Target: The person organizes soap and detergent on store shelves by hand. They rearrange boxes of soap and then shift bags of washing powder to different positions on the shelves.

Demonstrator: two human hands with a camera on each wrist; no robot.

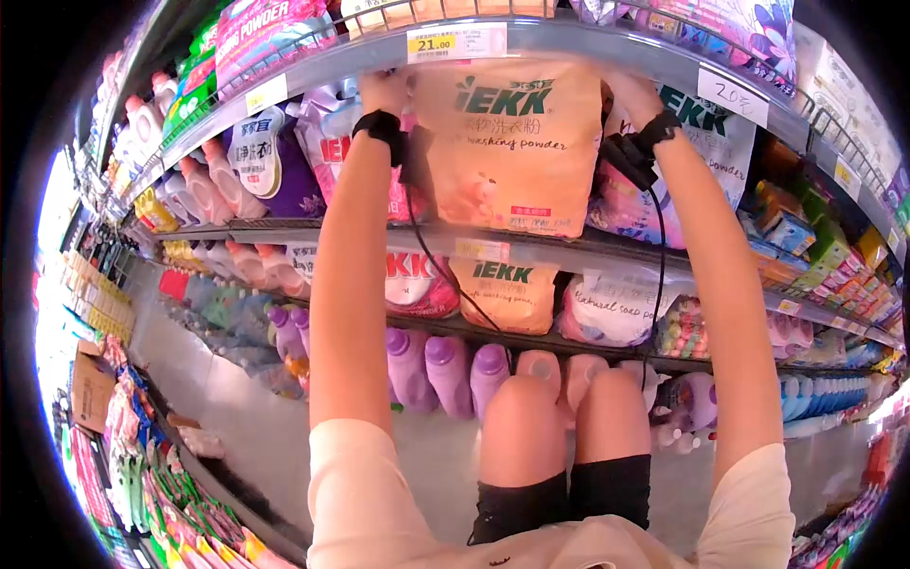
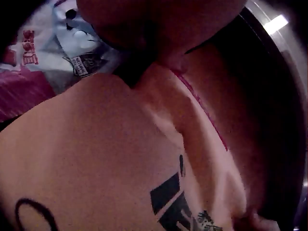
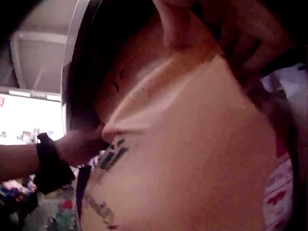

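A large peach-orange bag of washing powder (image 1: 507, 180) stands upright on the shelf, its printed front facing me. My left hand (image 1: 387, 93) grips its upper left corner, and my right hand (image 1: 630, 95) grips the upper right one. Both hands lie partly in the shadow under the shelf above. In the right wrist view, the thumb of my right hand (image 3: 226, 29) presses the creased top of the bag, while the left hand (image 3: 79, 144) holds the far corner. The left wrist view has the bag's folded top edge (image 2: 207, 120) running down from my left hand (image 2: 163, 24).
A pink-and-white bag (image 1: 332, 142) stands left of the peach one, a white-and-purple bag (image 1: 720, 156) to its right. The upper shelf edge (image 1: 559, 43) with price tags runs close above my hands. Purple bottles (image 1: 441, 370) line the bottom, near my knees.
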